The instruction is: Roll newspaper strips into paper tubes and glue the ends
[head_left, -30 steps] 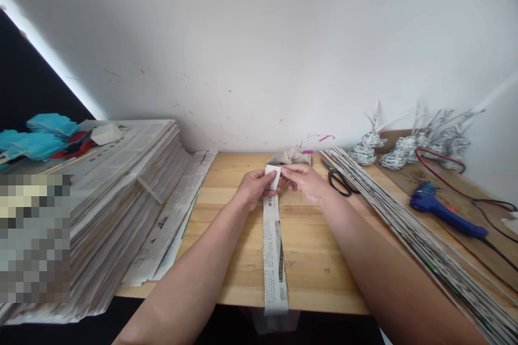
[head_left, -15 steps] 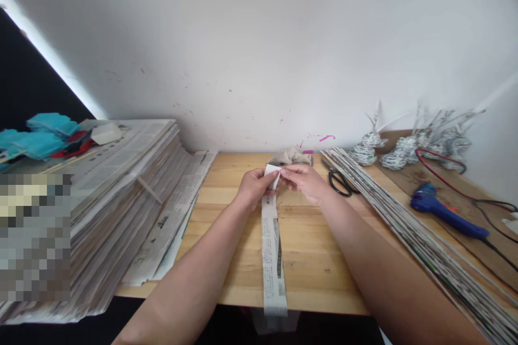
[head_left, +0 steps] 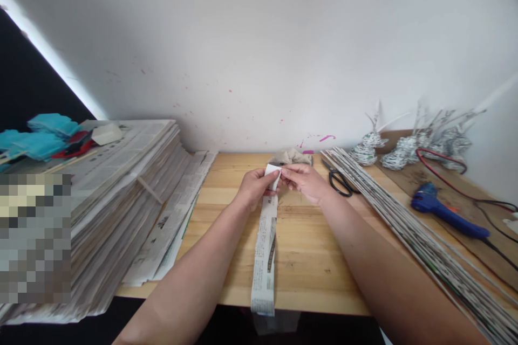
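A long strip of newspaper (head_left: 265, 253) runs from my fingers down the wooden table (head_left: 315, 259) and bends over its front edge. My left hand (head_left: 256, 187) pinches the strip near its far end, with the thumb on top. At the right edge of that same end, my right hand (head_left: 302, 180) pinches the paper's corner between thumb and fingertips. A crumpled greyish cloth (head_left: 292, 157) lies just behind the hands. Black-handled scissors (head_left: 339, 182) rest to the right of my right hand.
Stacked newspapers (head_left: 133, 194) stand at left, with loose sheets (head_left: 172, 221) beside them. Thin rolled paper sticks (head_left: 408, 226) lie along the right. Beyond them are a blue glue gun (head_left: 449, 213) with cables, a brown board (head_left: 392, 170) and several woven paper figures (head_left: 366, 149).
The near part of the newspaper strip has swung to the left and now lies slanted. Both hands keep their pinch at the far end, almost unmoved.
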A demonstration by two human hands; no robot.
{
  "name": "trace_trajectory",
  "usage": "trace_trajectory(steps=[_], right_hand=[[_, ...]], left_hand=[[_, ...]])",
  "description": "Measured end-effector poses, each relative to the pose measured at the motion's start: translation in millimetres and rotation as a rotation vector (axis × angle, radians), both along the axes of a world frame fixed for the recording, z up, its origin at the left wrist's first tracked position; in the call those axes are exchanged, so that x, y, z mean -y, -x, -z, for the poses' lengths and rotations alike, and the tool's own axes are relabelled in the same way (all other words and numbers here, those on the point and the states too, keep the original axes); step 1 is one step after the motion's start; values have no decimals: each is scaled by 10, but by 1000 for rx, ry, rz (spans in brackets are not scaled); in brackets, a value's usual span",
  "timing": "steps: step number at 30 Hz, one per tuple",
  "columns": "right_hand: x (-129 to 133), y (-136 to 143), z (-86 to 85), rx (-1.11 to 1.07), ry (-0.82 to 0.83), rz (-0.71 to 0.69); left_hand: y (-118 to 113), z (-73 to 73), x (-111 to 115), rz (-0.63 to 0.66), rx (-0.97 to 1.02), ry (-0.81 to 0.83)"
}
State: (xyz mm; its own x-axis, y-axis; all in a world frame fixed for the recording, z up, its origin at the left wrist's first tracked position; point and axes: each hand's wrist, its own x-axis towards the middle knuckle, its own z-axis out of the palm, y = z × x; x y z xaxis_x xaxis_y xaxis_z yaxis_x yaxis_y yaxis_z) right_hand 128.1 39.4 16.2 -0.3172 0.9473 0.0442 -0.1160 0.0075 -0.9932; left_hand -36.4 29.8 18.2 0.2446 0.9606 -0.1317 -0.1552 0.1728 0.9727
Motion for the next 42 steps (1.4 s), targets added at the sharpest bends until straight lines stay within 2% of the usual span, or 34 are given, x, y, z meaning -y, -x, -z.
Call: trace_trajectory(steps=[10,18,28,37,42], right_hand=[[-11,8,13,40,8,56],[-3,43,13,43,-23,99],[-1,38,-28,36,30,204],[12,80,-40,90,29,267],[22,123,-18,126,16,343]], left_hand=[[-16,-2,16,-62,-89,-59],[-22,112,-35,-114,-174,-186],[-42,57,22,6,-109,-158],[-60,31,34,-25,-130,-95],[-59,40,42,25,-136,-112]])
